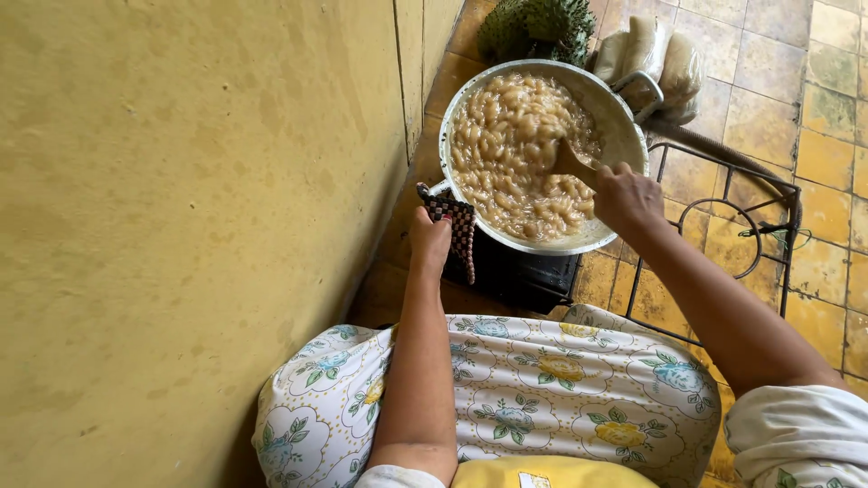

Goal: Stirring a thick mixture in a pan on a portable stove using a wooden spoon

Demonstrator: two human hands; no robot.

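Yellow wall at left. Left hand (429, 240) grip closed on checkered cloth (455, 224) at handle of round metal pan (624, 126), full of pale brown lumpy mash (515, 145), on black stove (520, 276). Right hand (626, 197) grip closed on wooden spoon (571, 163), tip in mash. Spiky green fruit (533, 27) behind pan; metal rack (732, 217) at right.

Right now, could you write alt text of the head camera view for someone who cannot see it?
Seen from above, a person's right hand holds a wooden spoon in a wide metal pan of pale, lumpy food, while the left hand grips the pan's handle through a checked cloth. A yellow wall stands on the left, above a tiled floor.
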